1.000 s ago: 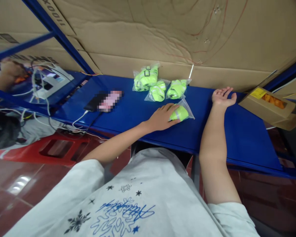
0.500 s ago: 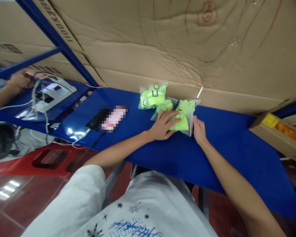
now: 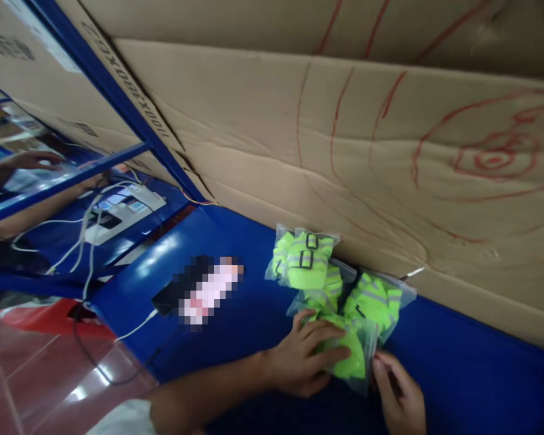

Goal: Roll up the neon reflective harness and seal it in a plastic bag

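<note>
A clear zip bag (image 3: 348, 356) holding a bright yellow-green item with a reflective strip lies on the blue table. My left hand (image 3: 301, 359) grips its left side, fingers curled over the top. At the bag's right edge, along the seal, my right hand (image 3: 396, 386) pinches the plastic between thumb and finger. Just behind it is another bag of yellow-green reflective straps (image 3: 374, 305). To the left of that, more filled bags overlap, the front one showing black buckles (image 3: 307, 260).
A tall cardboard panel (image 3: 236, 139) with red drawn lines stands behind the blue table (image 3: 249, 314). A thin white stick (image 3: 412, 273) leans there. A dark phone-like object (image 3: 167, 296) lies left beside a pixelated pink item. Beyond a blue frame (image 3: 118, 90), another person's arms (image 3: 36, 205) are near white cables.
The view has tilted up and moved closer, so the bags appear lower and larger. Both hands keep their hold on the same bag.
</note>
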A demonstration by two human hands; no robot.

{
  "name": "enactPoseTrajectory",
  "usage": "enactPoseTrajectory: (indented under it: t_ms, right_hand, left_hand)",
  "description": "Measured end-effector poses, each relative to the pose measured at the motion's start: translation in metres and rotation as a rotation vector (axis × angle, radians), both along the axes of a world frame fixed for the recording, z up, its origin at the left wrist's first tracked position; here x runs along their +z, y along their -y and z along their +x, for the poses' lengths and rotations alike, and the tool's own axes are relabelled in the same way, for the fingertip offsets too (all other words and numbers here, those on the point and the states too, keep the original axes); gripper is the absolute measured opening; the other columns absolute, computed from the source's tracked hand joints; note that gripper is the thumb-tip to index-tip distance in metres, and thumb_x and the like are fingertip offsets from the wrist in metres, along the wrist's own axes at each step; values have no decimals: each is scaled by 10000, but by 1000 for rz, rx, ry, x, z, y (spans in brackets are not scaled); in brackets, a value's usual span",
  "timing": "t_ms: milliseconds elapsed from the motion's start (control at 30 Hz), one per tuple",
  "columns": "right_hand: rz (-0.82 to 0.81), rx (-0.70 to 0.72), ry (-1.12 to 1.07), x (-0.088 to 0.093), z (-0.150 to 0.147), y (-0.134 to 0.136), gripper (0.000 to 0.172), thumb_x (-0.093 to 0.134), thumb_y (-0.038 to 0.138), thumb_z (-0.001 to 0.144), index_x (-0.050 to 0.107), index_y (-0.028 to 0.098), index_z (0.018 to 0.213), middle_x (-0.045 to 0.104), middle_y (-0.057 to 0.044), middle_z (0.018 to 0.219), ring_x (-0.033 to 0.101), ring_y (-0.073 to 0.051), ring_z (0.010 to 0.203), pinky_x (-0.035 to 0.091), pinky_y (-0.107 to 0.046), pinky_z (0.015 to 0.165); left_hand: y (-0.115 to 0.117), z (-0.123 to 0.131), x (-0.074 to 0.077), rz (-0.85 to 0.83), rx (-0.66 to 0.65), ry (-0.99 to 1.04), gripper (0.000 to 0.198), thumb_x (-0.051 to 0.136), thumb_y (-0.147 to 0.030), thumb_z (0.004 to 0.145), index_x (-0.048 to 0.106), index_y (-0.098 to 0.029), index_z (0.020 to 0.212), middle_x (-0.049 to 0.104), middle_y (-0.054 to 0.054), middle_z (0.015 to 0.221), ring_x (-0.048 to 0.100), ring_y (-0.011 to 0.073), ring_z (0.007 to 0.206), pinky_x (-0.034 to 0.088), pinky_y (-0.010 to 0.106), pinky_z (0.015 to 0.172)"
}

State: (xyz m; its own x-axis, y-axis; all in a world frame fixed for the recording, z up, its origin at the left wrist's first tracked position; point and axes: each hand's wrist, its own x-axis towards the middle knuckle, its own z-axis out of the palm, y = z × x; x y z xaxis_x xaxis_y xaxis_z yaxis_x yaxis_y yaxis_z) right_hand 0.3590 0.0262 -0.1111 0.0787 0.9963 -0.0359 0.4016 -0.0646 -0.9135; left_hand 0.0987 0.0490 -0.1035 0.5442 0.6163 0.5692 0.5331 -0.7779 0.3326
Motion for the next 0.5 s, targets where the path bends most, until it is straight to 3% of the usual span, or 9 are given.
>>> enactPoseTrajectory:
  t_ms: [133,267,333,433,500]
  right_hand:
    - [-21,-25,-63,-4,0,4,325,717,608,858,842,310,895,803,-61,859,783,-262,738,665,-317,642]
    - [-25,117,-123,8,2,-8,375,735,569,886,803,200,899,705,-43,665,688,-173,582,581,-215,559]
    - [2,76,-173,16,0,-15,403,740,589,881,781,188,872,654,-22,605,623,-142,528,530,-201,512]
    - [-36,30,-288,25,-7,-20,473,804,641,803,766,171,832,639,-17,600,579,-126,524,496,-208,510]
    - [-35,-3,-337,28,-12,-16,493,806,657,797,762,168,844,625,-8,599,559,-119,530,479,-213,517]
  left_hand:
    - [0,0,2,13,6,32,592,641,-263,823,587,-253,1413,726,95,1323,644,245,1255,285,487,1248]
    - [-6,2,15,59,3,-1,560,641,-267,851,588,-247,1408,673,98,1385,591,254,1304,208,496,1256]
    - [-9,4,21,95,31,-10,508,647,-294,878,611,-250,1383,667,101,1383,583,257,1310,190,501,1255]
    - [-7,10,24,186,109,9,445,653,-318,924,631,-252,1363,678,118,1332,598,260,1282,262,495,1206]
    - [0,15,25,252,49,44,370,673,-390,954,665,-246,1295,697,115,1252,637,252,1189,383,442,1091]
